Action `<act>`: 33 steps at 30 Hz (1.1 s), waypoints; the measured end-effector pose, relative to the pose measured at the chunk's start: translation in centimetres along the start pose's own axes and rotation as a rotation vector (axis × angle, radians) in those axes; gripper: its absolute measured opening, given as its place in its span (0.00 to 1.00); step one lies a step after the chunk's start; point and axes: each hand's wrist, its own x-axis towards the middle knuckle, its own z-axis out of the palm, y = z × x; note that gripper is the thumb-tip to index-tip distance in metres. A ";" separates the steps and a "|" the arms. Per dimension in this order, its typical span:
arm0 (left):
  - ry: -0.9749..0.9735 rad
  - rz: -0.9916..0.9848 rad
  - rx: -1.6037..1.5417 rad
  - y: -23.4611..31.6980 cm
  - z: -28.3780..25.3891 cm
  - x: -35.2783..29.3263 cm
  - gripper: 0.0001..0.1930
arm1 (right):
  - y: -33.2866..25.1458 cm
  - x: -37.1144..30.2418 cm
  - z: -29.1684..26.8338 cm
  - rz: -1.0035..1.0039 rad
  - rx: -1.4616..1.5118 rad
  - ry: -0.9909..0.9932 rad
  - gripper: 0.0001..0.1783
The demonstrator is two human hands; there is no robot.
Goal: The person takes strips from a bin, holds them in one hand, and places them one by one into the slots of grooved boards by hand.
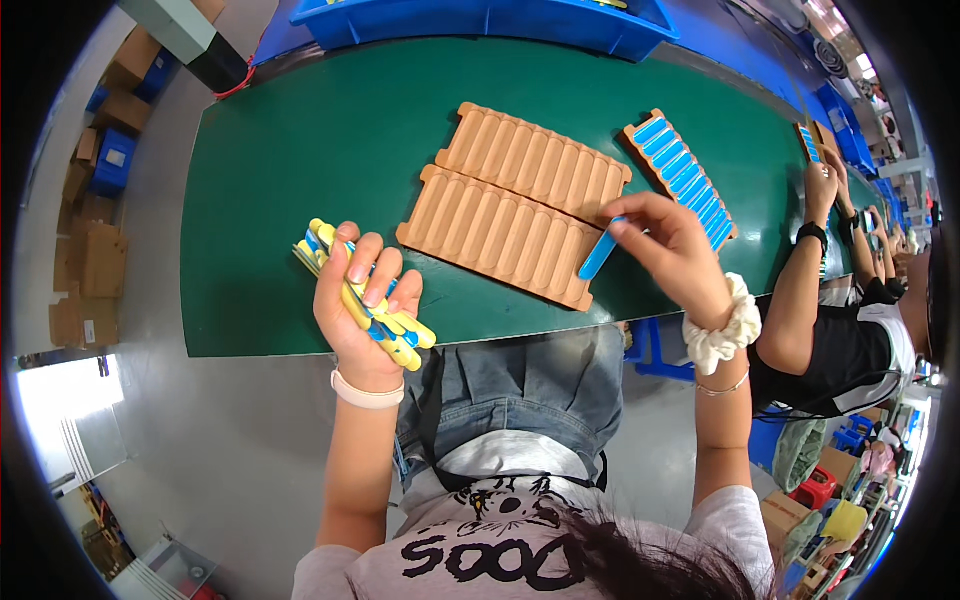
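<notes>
My left hand (360,290) is closed around a bundle of yellow and blue flat sticks (398,345) with rounded ends, held over the near left part of the green table (265,190). A single blue flat stick (598,257) is pinched by my right hand (675,250). It slants over the right end of the near brown grooved tray (490,235); whether it touches the groove, I cannot tell. Against that tray's far side lies a second brown grooved tray (530,150). The visible grooves of both trays hold no sticks.
To the right, a narrower brown tray (632,135) carries several blue sticks in a row. A blue bin (490,20) stands at the table's far edge, near a grey post (180,30). Another person's arm (798,260) reaches over the table's right end. Cardboard boxes (100,260) are stacked at left.
</notes>
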 end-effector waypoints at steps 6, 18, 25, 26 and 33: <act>-0.021 0.009 -0.010 0.0 0.0 0.0 0.06 | -1.6 -0.9 1.7 -0.140 -0.359 0.069 0.13; -0.040 0.011 -0.040 -0.1 -0.4 0.2 0.06 | -3.5 -3.9 13.4 -0.889 -0.357 -0.016 0.17; -0.040 -0.012 -0.097 -0.1 -0.6 0.2 0.07 | -3.8 -3.8 13.7 -1.134 -0.309 0.107 0.16; -0.040 -0.007 -0.111 -0.2 -0.6 0.3 0.07 | -3.8 -3.9 13.3 -1.173 -0.261 0.122 0.15; -0.125 -0.093 0.175 0.3 -0.4 -0.6 0.08 | -6.4 -4.1 8.8 -0.147 0.586 0.199 0.05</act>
